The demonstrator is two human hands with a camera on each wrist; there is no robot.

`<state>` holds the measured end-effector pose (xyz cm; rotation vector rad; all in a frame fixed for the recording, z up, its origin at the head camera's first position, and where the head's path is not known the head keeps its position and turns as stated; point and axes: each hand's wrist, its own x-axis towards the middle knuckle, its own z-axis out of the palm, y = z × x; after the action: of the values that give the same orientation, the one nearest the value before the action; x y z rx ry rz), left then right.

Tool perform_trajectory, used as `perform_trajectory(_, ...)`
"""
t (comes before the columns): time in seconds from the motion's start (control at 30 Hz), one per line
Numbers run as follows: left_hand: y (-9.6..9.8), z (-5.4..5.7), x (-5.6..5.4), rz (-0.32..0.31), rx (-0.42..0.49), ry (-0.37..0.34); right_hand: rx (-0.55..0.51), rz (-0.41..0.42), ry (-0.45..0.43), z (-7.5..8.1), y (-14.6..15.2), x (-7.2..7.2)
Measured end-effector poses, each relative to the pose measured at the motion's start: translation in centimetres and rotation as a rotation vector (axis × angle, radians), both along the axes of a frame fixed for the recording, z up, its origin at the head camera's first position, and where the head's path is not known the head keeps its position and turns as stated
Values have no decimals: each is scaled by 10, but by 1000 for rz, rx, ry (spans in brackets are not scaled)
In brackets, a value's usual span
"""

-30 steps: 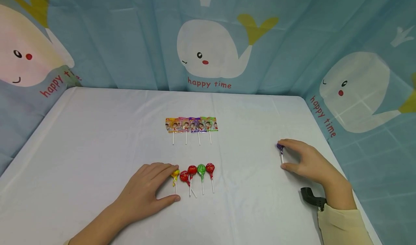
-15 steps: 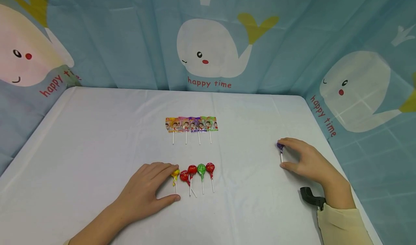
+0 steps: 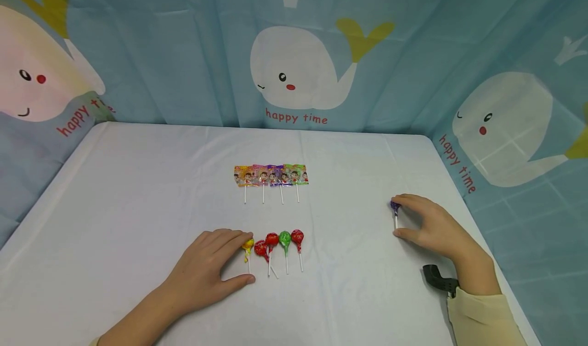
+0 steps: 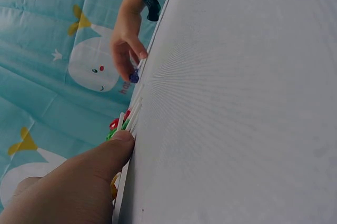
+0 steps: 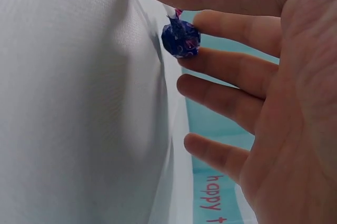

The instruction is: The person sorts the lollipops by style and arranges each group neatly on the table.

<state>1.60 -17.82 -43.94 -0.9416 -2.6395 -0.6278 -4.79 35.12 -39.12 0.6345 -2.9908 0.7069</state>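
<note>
My left hand lies over the table with its index fingertip right at the head of a yellow lollipop and its thumb near the end of the stick. Just right of it lie two red lollipops crossing each other, a green lollipop and another red lollipop. At the right, my right hand holds a purple lollipop lengthwise, fingertips at the candy and thumb at the stick end. In the right wrist view the dark wrapped candy meets the fingertips, the other fingers spread; the thumb hides most of the stick.
Lollipops in flat printed wrappers lie in an overlapping row farther back on the white-covered table. A blue curtain with whales hangs around the back and sides. A black device sits at the right wrist.
My right hand and the purple lollipop have shifted very slightly left and away from me. The left hand and the other lollipops stay where they were.
</note>
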Motion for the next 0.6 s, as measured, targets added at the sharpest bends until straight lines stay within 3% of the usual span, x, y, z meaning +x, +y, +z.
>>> perform_trajectory(0.6,0,-1,0,2,-1,-8,26,15,-18,-2,-11,-1)
